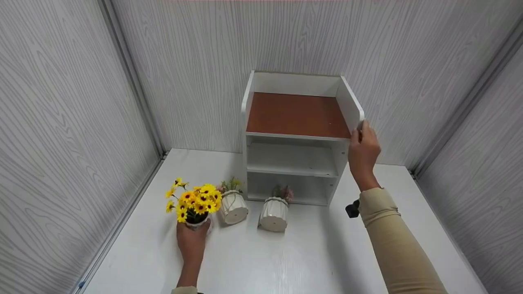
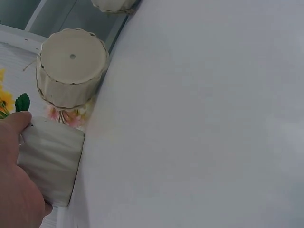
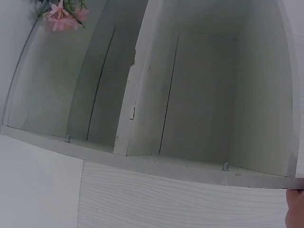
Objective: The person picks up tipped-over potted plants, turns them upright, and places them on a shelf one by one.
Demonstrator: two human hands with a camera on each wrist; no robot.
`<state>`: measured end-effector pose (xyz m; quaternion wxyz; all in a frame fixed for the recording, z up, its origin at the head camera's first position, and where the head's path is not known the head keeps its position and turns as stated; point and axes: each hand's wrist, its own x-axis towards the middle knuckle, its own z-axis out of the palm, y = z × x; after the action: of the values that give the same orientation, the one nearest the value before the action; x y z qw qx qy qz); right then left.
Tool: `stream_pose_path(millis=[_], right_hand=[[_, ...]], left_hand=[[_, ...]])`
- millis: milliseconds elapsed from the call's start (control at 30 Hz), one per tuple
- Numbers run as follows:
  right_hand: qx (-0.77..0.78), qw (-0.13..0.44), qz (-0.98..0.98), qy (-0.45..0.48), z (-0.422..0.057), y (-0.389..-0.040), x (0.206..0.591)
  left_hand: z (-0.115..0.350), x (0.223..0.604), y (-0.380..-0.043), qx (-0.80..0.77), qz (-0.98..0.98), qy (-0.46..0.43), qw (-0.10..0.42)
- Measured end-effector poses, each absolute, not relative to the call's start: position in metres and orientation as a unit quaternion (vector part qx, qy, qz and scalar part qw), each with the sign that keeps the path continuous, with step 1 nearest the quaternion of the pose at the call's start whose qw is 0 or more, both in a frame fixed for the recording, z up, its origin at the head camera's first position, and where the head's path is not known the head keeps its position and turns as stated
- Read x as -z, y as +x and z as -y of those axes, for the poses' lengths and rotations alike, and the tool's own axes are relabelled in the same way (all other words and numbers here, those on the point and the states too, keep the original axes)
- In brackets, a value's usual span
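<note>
My left hand [image 1: 192,241] grips a white pot of yellow flowers [image 1: 199,201], upright, at the left of the white table. In the left wrist view the thumb and fingers wrap the ribbed white pot [image 2: 53,159]. My right hand [image 1: 365,151] holds the front edge of the right side panel of a white shelf unit [image 1: 292,169] with a brown top board [image 1: 296,114]. Just right of the held pot, a white flowerpot [image 1: 234,209] lies on its side, its base toward me. Another white flowerpot [image 1: 273,216] with pink flowers lies likewise before the unit's lowest compartment.
The shelf unit stands against the back wall [image 1: 196,81], with two open compartments below its top. Side walls [image 1: 61,122] close in the table [image 1: 261,261] at left and right. A small black object [image 1: 352,209] shows by my right sleeve.
</note>
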<state>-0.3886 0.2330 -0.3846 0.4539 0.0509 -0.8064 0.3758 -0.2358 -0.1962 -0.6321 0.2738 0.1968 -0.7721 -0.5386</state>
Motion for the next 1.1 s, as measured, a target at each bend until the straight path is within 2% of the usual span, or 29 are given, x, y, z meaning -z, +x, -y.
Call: stream_pose_path(millis=[467,833,1100], right_hand=[[-0.430,0.436,0.789,0.046,-0.235,-0.387,0.391],[-0.421,0.446,0.788,0.053,-0.237,-0.389,0.390],[-0.451,0.437,0.776,0.064,-0.242,-0.390,0.393]], left_hand=[[0.206,0.629,-0.231,0.512,0.780,0.228,0.279],[0.198,0.582,-0.225,0.495,0.790,0.243,0.269],[0.183,0.538,-0.216,0.471,0.810,0.200,0.286]])
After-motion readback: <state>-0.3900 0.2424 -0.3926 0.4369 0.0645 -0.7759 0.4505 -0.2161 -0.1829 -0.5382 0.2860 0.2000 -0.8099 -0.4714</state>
